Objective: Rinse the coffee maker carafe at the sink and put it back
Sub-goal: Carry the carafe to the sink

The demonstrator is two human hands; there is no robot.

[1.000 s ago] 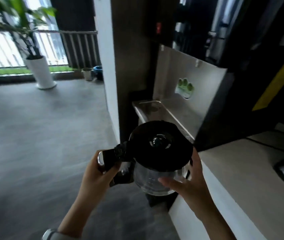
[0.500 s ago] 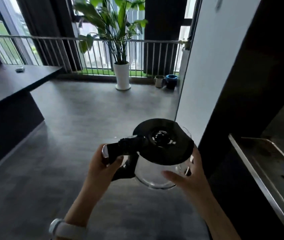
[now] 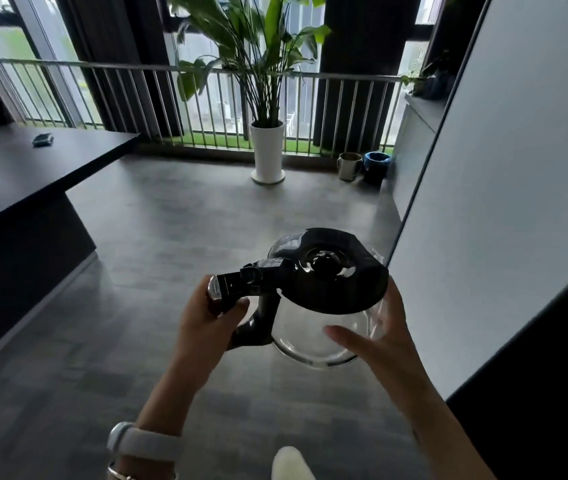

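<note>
Grey floor (image 3: 185,216) spreads wide ahead of me, running up to a railing (image 3: 109,95) and a tall plant in a white pot (image 3: 267,150), with a mug (image 3: 349,166) and a blue bucket (image 3: 376,167) parked near the wall. I'm carrying the carafe (image 3: 327,306) out in front at chest height, lid (image 3: 334,271) on, glass looking clear and empty as far as I can tell. My left hand (image 3: 211,323) is wrapped round the black handle, my right hand (image 3: 376,337) is cupped against the glass belly, fingers spread, steadying it. No sink in sight, no coffee maker either, so I judge I'm mid-walk; whether the rinse is done I can't say from here. Room-wise: a dark counter (image 3: 33,174) juts in on my left with a sharp corner, a pale wall panel (image 3: 504,202) edges close on my right. Plenty of open floor between, but that right edge sits nearest the glass.
</note>
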